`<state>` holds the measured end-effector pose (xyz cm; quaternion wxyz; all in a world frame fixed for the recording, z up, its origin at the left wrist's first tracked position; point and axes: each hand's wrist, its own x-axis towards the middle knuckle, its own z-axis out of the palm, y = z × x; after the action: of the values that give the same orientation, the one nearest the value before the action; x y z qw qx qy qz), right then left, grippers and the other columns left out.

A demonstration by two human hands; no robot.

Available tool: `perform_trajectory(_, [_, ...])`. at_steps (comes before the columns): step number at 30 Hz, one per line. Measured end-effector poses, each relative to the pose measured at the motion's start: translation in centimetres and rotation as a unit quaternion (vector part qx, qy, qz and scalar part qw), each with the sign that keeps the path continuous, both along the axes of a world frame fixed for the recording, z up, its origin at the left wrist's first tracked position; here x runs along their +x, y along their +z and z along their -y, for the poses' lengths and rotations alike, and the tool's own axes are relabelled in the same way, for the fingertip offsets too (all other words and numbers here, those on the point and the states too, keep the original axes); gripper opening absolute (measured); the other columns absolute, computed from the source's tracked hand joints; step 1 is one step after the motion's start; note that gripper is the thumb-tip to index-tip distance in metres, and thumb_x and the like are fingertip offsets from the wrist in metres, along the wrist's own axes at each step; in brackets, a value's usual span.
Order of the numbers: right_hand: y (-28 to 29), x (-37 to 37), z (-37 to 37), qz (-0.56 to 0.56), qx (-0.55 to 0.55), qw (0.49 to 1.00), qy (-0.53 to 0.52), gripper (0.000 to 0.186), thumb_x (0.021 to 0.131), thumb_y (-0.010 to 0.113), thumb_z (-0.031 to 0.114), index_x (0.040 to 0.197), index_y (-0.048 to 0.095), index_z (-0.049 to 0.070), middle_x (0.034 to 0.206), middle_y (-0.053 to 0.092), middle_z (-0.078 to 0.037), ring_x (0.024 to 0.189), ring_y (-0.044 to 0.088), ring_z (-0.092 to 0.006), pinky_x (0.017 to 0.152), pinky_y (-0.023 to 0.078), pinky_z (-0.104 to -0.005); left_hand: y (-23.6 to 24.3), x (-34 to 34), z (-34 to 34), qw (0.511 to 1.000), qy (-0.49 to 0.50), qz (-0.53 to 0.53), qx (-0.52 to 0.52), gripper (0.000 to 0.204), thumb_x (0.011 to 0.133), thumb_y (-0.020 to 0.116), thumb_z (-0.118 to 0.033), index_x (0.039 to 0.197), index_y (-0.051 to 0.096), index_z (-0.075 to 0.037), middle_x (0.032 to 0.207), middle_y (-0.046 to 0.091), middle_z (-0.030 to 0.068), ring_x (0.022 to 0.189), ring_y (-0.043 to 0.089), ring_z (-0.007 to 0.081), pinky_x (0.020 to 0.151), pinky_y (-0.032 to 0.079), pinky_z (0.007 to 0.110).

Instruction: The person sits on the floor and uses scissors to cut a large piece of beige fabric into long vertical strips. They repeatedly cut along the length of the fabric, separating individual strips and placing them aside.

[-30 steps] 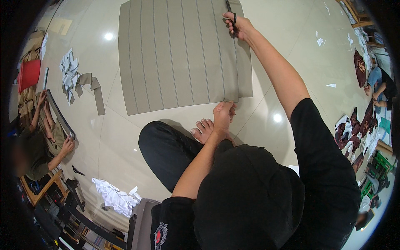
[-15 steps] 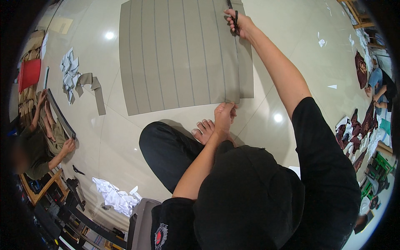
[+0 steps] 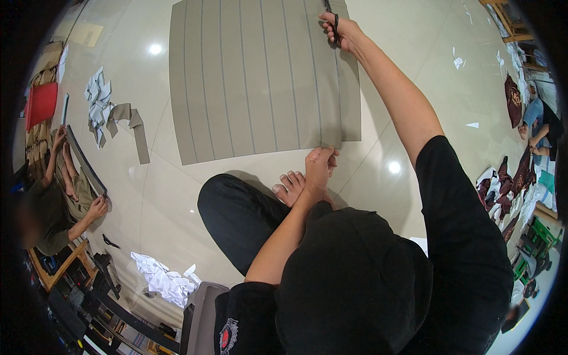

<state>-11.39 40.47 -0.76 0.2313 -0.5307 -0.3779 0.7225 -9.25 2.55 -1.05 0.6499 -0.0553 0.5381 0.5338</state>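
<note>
A large grey-brown sheet point(image 3: 254, 77), marked with several dark parallel lines, lies on the floor in front of me. Its right side shows a narrow strip point(image 3: 350, 106) beyond a long lengthwise edge. My left hand point(image 3: 319, 165) pinches the sheet's near edge, close to its right corner, beside my bare foot point(image 3: 289, 188). At the far right of the sheet, my right hand point(image 3: 344, 32) grips black scissors point(image 3: 335, 26) by the handles. The blades point away from me and run off the top of the picture, so I cannot tell how far apart they are.
Grey-brown and pale offcuts point(image 3: 112, 109) lie left of the sheet, with crumpled white scraps point(image 3: 160, 277) nearer. At the left a person point(image 3: 56, 201) holds a long dark strip point(image 3: 86, 160). Another person point(image 3: 544, 124) sits far right by dark red pieces point(image 3: 520, 171).
Very little differs. The sheet's near right corner and my left hand have shifted slightly toward me. My right hand stays at the far end with the scissors.
</note>
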Motion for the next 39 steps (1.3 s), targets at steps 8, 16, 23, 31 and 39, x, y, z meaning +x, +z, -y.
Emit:
perform_trajectory(8, [-0.1, -0.2, -0.1, -0.004, -0.001, 1.0, 0.011, 0.026, 0.085, 0.079, 0.025, 0.076, 0.059, 0.011, 0.066, 0.056, 0.003, 0.052, 0.048, -0.0047, 0.045, 0.04, -0.0214, 0.0, 0.0, 0.0, 1.0, 0.004, 0.005, -0.004, 0.025, 0.095, 0.064, -0.025, 0.08, 0.067, -0.005, 0.061, 0.055, -0.0008, 0.049, 0.044, 0.005, 0.043, 0.028, 0.022])
perform_trajectory(16, [-0.4, -0.3, -1.8, 0.015, -0.017, 1.0, 0.01, 0.036, 0.082, 0.082, 0.038, 0.072, 0.057, 0.014, 0.063, 0.055, 0.005, 0.05, 0.049, -0.0047, 0.045, 0.043, -0.0187, -0.1, 0.0, 0.0, 1.0, -0.005, 0.0, -0.001, 0.024, 0.095, 0.064, -0.025, 0.08, 0.068, -0.006, 0.061, 0.056, -0.0014, 0.05, 0.045, 0.0048, 0.043, 0.029, 0.022])
perform_trajectory(23, [-1.9, -0.9, -3.5, 0.003, -0.015, 1.0, 0.012, 0.033, 0.086, 0.078, 0.034, 0.069, 0.057, 0.015, 0.06, 0.052, 0.004, 0.046, 0.045, -0.0063, 0.042, 0.04, -0.0224, -0.2, 0.0, 0.1, 1.0, -0.002, 0.014, 0.0, 0.023, 0.096, 0.064, -0.024, 0.08, 0.067, -0.006, 0.062, 0.055, -0.0023, 0.049, 0.045, 0.0047, 0.042, 0.028, 0.022])
perform_trajectory(31, [-3.1, -1.1, -4.3, -0.011, -0.039, 0.998, 0.041, 0.035, 0.092, 0.069, 0.036, 0.064, 0.056, 0.018, 0.054, 0.047, 0.005, 0.043, 0.04, -0.0095, 0.039, 0.036, -0.0262, -0.3, 0.0, 0.0, 1.0, -0.003, 0.012, -0.005, 0.023, 0.096, 0.063, -0.023, 0.081, 0.068, -0.006, 0.061, 0.056, -0.0015, 0.048, 0.044, 0.0043, 0.042, 0.028, 0.022])
perform_trajectory(39, [-3.1, -0.9, -3.9, -0.007, -0.002, 1.0, 0.022, 0.03, 0.087, 0.078, 0.032, 0.072, 0.059, 0.014, 0.062, 0.054, 0.005, 0.048, 0.047, -0.0052, 0.042, 0.04, -0.0202, -0.4, 0.0, 0.0, 1.0, 0.0, 0.014, -0.004, 0.023, 0.097, 0.063, -0.022, 0.081, 0.067, -0.005, 0.061, 0.057, -0.0012, 0.047, 0.044, 0.0042, 0.041, 0.028, 0.021])
